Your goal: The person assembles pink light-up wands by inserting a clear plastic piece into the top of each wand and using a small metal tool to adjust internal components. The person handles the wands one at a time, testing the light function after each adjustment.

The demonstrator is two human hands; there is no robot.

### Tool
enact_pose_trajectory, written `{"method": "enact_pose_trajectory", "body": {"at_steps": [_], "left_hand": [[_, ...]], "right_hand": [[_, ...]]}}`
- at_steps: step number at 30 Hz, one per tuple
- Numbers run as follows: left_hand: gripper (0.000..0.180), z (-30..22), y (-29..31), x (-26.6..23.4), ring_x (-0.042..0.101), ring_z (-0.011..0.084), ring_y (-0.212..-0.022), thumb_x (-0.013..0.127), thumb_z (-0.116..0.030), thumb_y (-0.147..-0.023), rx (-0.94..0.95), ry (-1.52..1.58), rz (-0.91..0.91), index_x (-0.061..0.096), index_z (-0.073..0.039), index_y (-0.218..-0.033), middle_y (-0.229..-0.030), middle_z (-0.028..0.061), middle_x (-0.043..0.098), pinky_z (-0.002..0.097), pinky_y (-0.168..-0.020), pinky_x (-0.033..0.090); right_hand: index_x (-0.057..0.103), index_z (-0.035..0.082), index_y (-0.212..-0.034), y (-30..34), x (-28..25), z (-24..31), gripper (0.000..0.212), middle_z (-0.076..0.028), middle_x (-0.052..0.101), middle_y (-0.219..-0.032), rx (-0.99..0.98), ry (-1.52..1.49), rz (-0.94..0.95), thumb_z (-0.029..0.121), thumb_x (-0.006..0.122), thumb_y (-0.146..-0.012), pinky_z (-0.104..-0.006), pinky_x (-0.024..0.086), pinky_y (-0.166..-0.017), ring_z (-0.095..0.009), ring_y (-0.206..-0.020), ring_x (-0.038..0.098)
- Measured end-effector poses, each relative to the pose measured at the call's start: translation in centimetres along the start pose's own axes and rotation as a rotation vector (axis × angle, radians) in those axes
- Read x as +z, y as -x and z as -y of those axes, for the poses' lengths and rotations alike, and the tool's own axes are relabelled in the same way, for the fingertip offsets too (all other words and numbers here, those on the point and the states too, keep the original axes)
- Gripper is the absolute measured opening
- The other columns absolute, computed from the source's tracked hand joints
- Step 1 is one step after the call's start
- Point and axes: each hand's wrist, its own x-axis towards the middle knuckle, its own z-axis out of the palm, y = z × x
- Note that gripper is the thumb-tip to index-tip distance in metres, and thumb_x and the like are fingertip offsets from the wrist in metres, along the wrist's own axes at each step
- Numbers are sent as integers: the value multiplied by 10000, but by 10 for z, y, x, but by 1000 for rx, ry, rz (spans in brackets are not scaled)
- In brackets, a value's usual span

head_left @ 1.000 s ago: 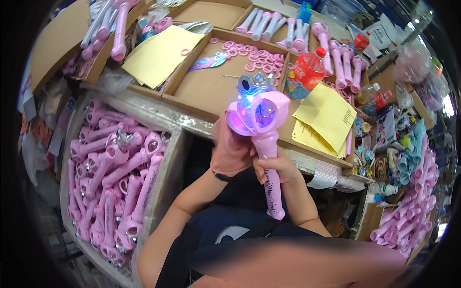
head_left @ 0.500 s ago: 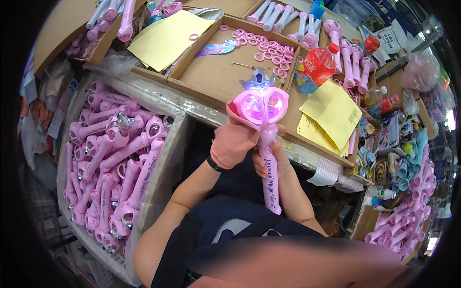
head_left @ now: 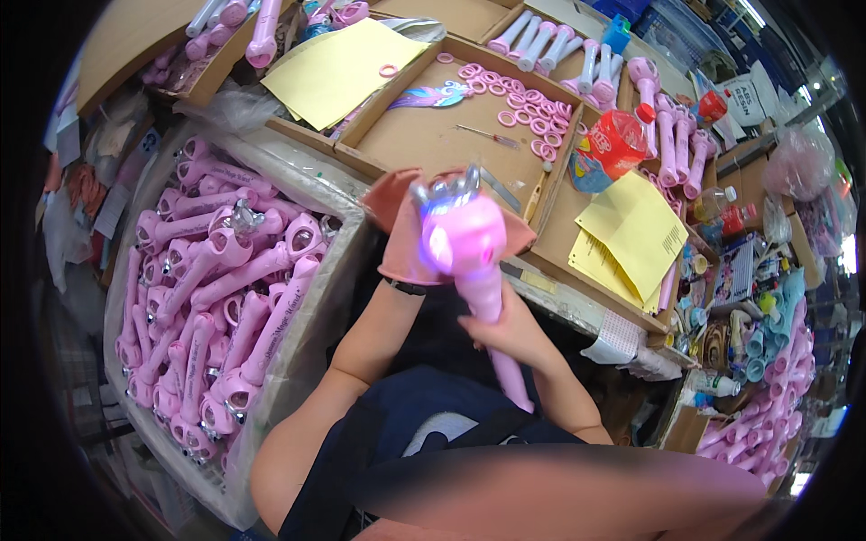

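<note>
A pink toy wand [head_left: 480, 302] with a silvery crown and a glowing head is tilted in front of me, its head blurred by motion. My right hand [head_left: 510, 329] is wrapped round its handle. An orange-pink cloth [head_left: 397, 248] covers my left hand, up against the wand's head on its far side; the fingers are hidden under it. At my left, a plastic-lined bin [head_left: 347, 243] holds many similar wands [head_left: 230, 261].
Across the bench, a cardboard tray [head_left: 397, 149] contains pink rings [head_left: 532, 113], a feather-shaped piece [head_left: 433, 95] and a screwdriver [head_left: 492, 135]. Yellow sheets [head_left: 627, 239] and a red-labelled bottle [head_left: 609, 149] are to the right. More wand parts [head_left: 762, 410] are piled at far right.
The wand has turned so its clear front and printed handle side no longer face me. Its head has shifted slightly left and down. The cloth has spread wider behind it.
</note>
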Motion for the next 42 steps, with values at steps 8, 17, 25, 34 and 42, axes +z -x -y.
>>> {"method": "enact_pose_trajectory", "body": {"at_steps": [8,17,25,34,42], "left_hand": [[554,33,35,7,633,279,-1087,472,-465,-1022,526,-1118,-12,485,18,-1292,-1177,161,617,423,-958,518],[871,15,29,-1,629,352,-1127,200,-711,-994,-130,231,141,462,37,-1354,-1193,227,618,437,-997,501],[803,35,22,-7,601,381,-1181,319,-701,-974,-159,247,90,486,-10,-1348,-1246,205,623,460,-1048,466],[732,-7,20,14,548,286,-1238,394,-580,-1011,-370,200,194,501,63,-1343,-1288,211,598,418,-1049,440],[604,-4,46,14,586,313,-1168,773,-146,-753,484,-1032,300,559,25,-1291,-1229,172,631,424,-1114,346]], "right_hand": [[458,-8,-1158,-17,5,-9,484,-335,664,-917,-94,564,-402,293,683,-853,-566,519,-750,-518,-872,646],[449,21,-1293,6,23,-16,594,-305,671,-1041,-116,552,-444,303,711,-842,-510,538,-798,-484,-943,656],[503,-5,-1046,22,20,-35,378,-276,684,-842,70,688,-441,265,690,-860,-524,545,-699,-481,-802,674],[537,12,-1153,29,-12,-22,422,-50,644,-814,139,-113,152,130,768,-820,-279,515,-557,-124,-618,637],[528,3,-1168,15,-7,-32,432,-68,648,-797,108,-61,45,137,747,-821,-287,524,-556,-136,-595,634]]}}
